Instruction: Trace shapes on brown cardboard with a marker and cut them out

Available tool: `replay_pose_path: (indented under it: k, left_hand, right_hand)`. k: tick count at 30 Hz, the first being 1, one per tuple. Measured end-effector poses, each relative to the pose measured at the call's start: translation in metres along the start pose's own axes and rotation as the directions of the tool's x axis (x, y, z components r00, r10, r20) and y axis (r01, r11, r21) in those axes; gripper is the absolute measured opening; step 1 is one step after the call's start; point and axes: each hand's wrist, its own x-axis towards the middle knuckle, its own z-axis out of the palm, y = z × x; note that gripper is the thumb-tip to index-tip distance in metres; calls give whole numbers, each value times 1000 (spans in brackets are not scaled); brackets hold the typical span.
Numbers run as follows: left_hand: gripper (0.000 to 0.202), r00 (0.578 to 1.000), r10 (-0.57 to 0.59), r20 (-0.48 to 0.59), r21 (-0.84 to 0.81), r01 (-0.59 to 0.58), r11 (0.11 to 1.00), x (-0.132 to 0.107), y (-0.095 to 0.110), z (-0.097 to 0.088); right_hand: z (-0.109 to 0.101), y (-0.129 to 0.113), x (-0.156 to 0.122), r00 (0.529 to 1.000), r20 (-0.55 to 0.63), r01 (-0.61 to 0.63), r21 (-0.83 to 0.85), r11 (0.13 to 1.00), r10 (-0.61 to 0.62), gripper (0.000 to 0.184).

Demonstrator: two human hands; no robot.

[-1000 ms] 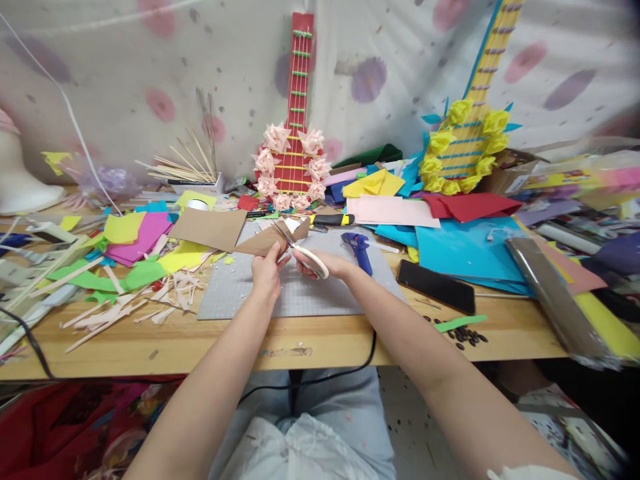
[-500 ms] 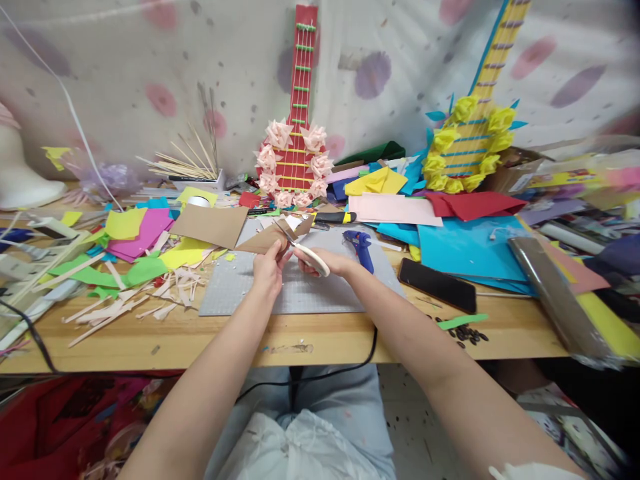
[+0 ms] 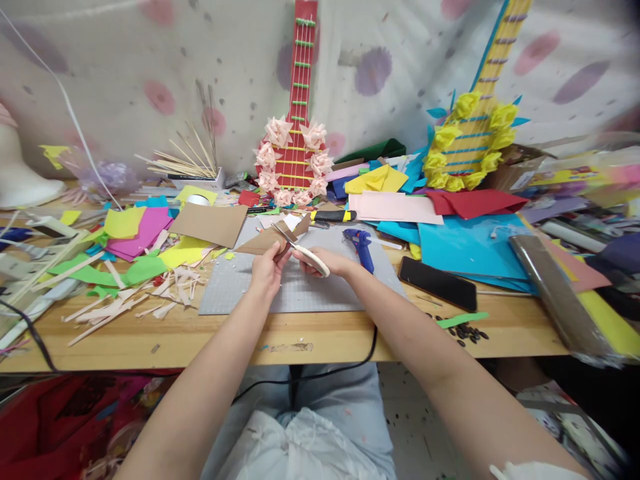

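Note:
My left hand (image 3: pixel 266 270) pinches a brown cardboard piece (image 3: pixel 261 241) and holds it up over the grey cutting mat (image 3: pixel 295 290). My right hand (image 3: pixel 327 261) grips cream-handled scissors (image 3: pixel 306 252). Their blades point up and left into the cardboard's edge. A blue glue gun (image 3: pixel 361 247) lies on the mat just right of my right hand.
A larger cardboard sheet (image 3: pixel 210 224) lies left of the mat, with coloured paper scraps and pale strips (image 3: pixel 135 300) beyond it. A black phone (image 3: pixel 436 284) rests on the right. Two paper guitars (image 3: pixel 295 133) lean on the back wall. A yellow-black cutter (image 3: pixel 334 216) lies behind the mat.
Both hands have stayed over the mat; the scissors have worked slightly along the cardboard edge. The view has tilted a little.

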Motion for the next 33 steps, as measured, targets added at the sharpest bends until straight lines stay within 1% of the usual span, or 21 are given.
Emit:
replay_pose_path:
  k: [6,13,20,23,26,29,33]
  left_hand:
    - [15,997,-25,76,84,18,996,-1,7,-7]
    - [21,983,-80,167,213,43,976,0,17,-13]
    - [19,964,-120,236,304,44,952,5,24,-22]
    - [18,961,-134,243,333,47,942,6,27,-25]
    - [18,959,-157,238,352,65,934,6,30,-25]
    - [18,955,-182,232,368,87,926,5,32,-24]
    - [17,950,-200,239,399,92,912,5,34,-23]
  right_hand:
    - [-4,-2,-6,999,9,-44,-28,999,44,52]
    - [-10,2,-6,999,26,-39,-81,996,41,52]
    - [-14,7,-3,994,67,-87,-41,995,90,47]
    - [-13,5,-5,989,81,-120,-28,992,122,47]
    - [-12,1,-9,987,70,-143,-42,989,146,48]
    - [-13,-2,-12,987,61,-143,-77,987,148,50]
    - [-17,2,-12,988,71,-128,-114,985,137,52]
